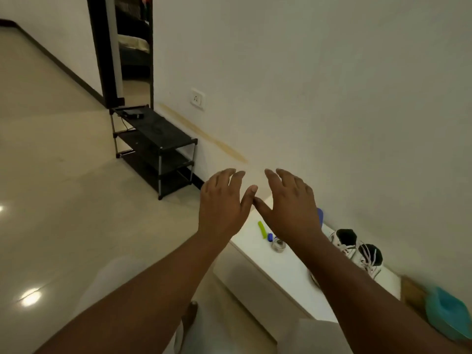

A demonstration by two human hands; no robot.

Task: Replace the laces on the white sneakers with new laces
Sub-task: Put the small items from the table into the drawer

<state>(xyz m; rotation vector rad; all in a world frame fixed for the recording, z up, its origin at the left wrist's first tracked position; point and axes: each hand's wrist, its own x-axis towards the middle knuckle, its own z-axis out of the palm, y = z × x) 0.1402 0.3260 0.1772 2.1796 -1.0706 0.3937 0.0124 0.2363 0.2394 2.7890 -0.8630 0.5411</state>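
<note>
Viewpoint: we are looking down from a head-worn camera at two bare forearms reaching forward over a pale glossy tiled floor (51, 213).
Left hand: we are seeing the left hand (222, 208) raised in the air, back toward us, fingers spread and relaxed, gripping nothing.
Right hand: the right hand (291, 208) is hovering just beside it, also back up with fingers spread, holding nothing; the two thumbs are nearly meeting between the hands, and we cannot tell whether they are touching.
Sneakers: the pair of white lace-up sneakers with dark openings (357, 251) is sitting side by side on the low white cabinet top (258, 241), close to the plain white wall (306, 72), to the right of the right forearm; laces are showing in the eyelets.
Other items on the cabinet: a lime-green stick-shaped object (262, 229), a small blue cap-like piece (270, 237) and a small clear round container (278, 245) are lying close together, below the right hand in our view.
Far right: a teal plastic bowl-like object (448, 312) is appearing blurred beyond the cabinet's end.
Background: a black three-tier open rack (155, 146) is standing against the wall, beneath a white wall socket (197, 99), beside a dark-framed doorway (125, 47).
</note>
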